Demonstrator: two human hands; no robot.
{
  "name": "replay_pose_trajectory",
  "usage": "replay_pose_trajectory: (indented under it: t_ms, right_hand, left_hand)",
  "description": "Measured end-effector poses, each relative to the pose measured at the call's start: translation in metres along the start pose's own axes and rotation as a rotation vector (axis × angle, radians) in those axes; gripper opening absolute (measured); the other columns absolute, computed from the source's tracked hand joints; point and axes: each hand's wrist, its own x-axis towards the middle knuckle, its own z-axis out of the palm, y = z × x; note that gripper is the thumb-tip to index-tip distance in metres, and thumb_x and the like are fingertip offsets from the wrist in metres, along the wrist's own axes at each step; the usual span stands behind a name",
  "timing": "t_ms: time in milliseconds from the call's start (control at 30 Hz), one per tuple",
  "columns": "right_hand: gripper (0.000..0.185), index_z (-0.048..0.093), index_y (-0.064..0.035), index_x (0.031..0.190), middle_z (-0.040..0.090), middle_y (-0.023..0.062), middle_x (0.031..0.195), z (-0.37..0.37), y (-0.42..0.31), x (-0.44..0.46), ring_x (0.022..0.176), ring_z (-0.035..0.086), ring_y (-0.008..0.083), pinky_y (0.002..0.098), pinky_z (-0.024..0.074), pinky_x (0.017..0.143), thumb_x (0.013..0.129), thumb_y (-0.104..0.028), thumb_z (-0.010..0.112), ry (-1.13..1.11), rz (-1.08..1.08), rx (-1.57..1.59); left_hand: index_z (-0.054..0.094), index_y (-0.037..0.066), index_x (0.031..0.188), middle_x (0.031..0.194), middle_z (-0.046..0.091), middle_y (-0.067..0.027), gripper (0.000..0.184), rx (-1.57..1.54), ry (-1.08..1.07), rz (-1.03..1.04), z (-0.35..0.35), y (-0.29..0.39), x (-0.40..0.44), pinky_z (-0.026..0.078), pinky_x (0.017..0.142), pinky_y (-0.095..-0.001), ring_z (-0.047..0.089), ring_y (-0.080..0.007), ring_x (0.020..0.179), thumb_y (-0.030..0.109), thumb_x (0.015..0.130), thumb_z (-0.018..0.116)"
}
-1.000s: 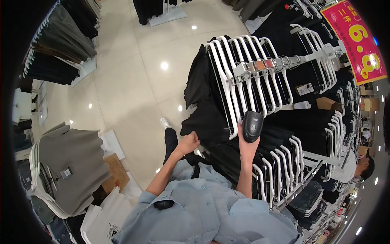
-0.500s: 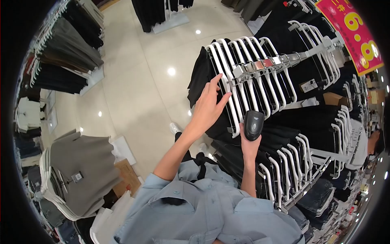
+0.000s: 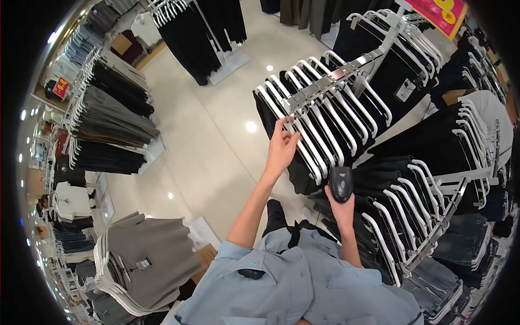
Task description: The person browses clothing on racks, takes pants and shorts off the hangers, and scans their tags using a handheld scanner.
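My left hand (image 3: 283,149) is at the front end of a rack of black trousers (image 3: 303,176). Its fingers curl round a white hanger (image 3: 306,149) close to the metal rail (image 3: 319,89); the exact contact is partly hidden. Lower and to the right, my right hand (image 3: 342,211) is wrapped round a black handheld barcode scanner (image 3: 341,183). The scanner's head points away from me, close to the lower ends of the hangers.
A second arm of hung dark trousers (image 3: 365,187) stands close on my right. Grey tops (image 3: 157,244) hang at lower left. Further trouser racks (image 3: 111,116) line the left across the pale tiled floor (image 3: 216,141). A red price sign (image 3: 444,16) is at upper right.
My view has swung to the right, shifting the racks in frame. My left hand's fingers, spread over the hangers before, have curled in at one hanger. The scanner stays in my right hand.
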Motion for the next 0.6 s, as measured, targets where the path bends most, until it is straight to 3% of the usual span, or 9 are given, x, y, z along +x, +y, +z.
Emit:
replay_pose_trajectory:
  t_ms: [267,400,533,600]
  right_hand:
    - [0.026,0.069,0.0024,0.093,0.070,0.0050,0.083,-0.027,0.018,-0.030,0.076,0.061,0.0093,0.0284,0.0490,0.073,0.082,-0.018,0.079,-0.103,0.085,0.038]
    - [0.024,0.070,0.0023,0.093,0.071,0.0056,0.084,-0.046,0.003,-0.039,0.076,0.061,0.0086,0.0273,0.0492,0.073,0.084,-0.017,0.079,-0.172,-0.108,0.076]
    - [0.022,0.069,0.0017,0.095,0.071,0.0048,0.085,-0.072,0.010,-0.045,0.077,0.062,0.0090,0.0272,0.0491,0.074,0.085,-0.016,0.078,-0.279,-0.110,0.062]
    - [0.023,0.068,0.0009,0.097,0.070,0.0044,0.087,-0.077,0.026,-0.049,0.079,0.062,0.0094,0.0268,0.0487,0.075,0.085,-0.016,0.078,-0.337,-0.084,0.120]
  left_hand:
    - [0.039,0.003,0.130,0.082,0.066,-0.0106,0.041,-0.060,-0.043,-0.024,0.013,0.042,-0.010,0.050,0.060,-0.0256,0.061,-0.0125,0.066,0.006,0.095,0.059]
    - [0.045,0.009,0.121,0.083,0.065,-0.0080,0.031,-0.101,0.063,-0.038,0.000,0.051,-0.039,0.052,0.066,-0.0275,0.063,-0.0135,0.074,0.004,0.093,0.057]
    - [0.045,0.011,0.115,0.081,0.062,-0.0073,0.024,-0.053,0.159,-0.020,-0.030,0.075,-0.081,0.048,0.063,-0.0258,0.060,-0.0144,0.069,0.005,0.092,0.052]
    - [0.044,0.011,0.109,0.071,0.054,-0.0059,0.025,-0.217,0.252,0.008,-0.040,0.092,-0.091,0.046,0.057,-0.0271,0.055,-0.0137,0.061,-0.001,0.088,0.049]
